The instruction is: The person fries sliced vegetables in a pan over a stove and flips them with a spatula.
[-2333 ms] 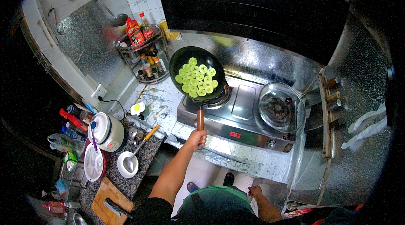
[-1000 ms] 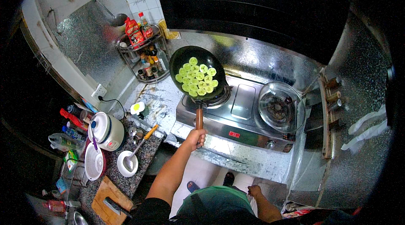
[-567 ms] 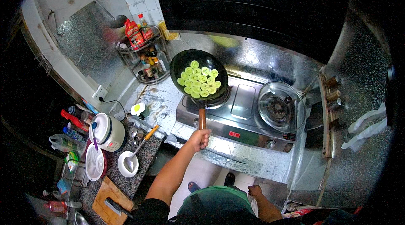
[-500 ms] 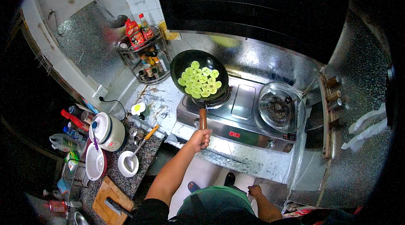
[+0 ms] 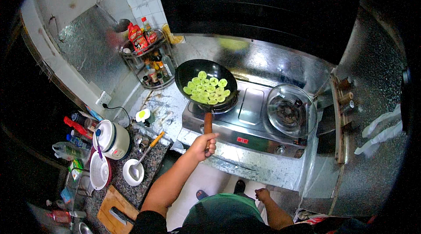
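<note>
My left hand [image 5: 205,143] grips the wooden handle of a black wok [image 5: 186,71], which sits over the left burner of a steel gas stove [image 5: 250,115]. Several pale green round slices [image 5: 206,88] lie in one layer in the wok. My right hand [image 5: 262,194] hangs low by my hip in front of the stove, holding nothing, its fingers loosely curled.
A glass lid [image 5: 291,110] covers the right burner. A corner rack of sauce bottles [image 5: 147,60] stands behind the wok. On the left counter are a rice cooker [image 5: 112,139], a white bowl with a ladle [image 5: 133,172], a colander [image 5: 99,171] and a cutting board with a knife [image 5: 115,207].
The wok has shifted slightly on the burner and the slices have resettled a little; my left hand stays on the handle. My right hand has not moved.
</note>
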Available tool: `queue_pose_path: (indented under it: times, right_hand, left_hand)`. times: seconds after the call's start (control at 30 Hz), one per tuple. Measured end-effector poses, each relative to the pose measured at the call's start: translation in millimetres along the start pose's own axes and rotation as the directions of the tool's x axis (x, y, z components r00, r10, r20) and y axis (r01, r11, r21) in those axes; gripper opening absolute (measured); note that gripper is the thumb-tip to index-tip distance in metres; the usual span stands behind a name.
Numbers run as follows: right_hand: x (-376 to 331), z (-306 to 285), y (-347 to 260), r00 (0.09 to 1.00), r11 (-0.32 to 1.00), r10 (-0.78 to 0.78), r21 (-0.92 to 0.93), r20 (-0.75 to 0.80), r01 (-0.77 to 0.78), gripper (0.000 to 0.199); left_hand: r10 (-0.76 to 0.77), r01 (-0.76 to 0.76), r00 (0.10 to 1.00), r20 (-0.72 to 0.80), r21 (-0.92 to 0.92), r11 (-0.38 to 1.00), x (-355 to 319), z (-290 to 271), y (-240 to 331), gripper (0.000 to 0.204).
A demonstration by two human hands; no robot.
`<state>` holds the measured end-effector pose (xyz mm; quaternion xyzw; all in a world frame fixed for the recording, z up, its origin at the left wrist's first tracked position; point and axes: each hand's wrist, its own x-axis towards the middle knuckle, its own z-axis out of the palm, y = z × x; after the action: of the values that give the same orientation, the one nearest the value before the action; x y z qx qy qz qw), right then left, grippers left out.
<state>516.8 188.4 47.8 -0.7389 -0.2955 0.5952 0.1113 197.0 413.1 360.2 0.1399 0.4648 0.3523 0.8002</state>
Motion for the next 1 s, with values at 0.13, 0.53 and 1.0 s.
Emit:
queue_pose_path:
  times: [0.13, 0.53, 1.0]
  right_hand:
    - [-3.6, 0.9, -2.4, 1.000, 1.000, -0.005, -0.028, 0.016, 0.006, 0.028]
    - [-8.6, 41.9, -101.0, 0.843, 0.858, -0.509, 0.020, 0.173, 0.514, 0.030]
    - [-188.1, 32.4, -355.4, 0.677, 0.766, -0.563, 0.607, 0.474, 0.212, 0.041]
  left_hand:
    - [-0.042, 0.047, 0.998, 0.044, -0.097, 0.994, -13.5, 9.4, 10.2, 0.018]
    - [-0.059, 0.107, 0.984, 0.167, -0.291, 0.951, -34.9, 40.4, 19.1, 0.026]
    - [0.154, -0.146, 0.988, -0.026, 0.201, 0.969, -34.7, 42.6, 16.1, 0.048]
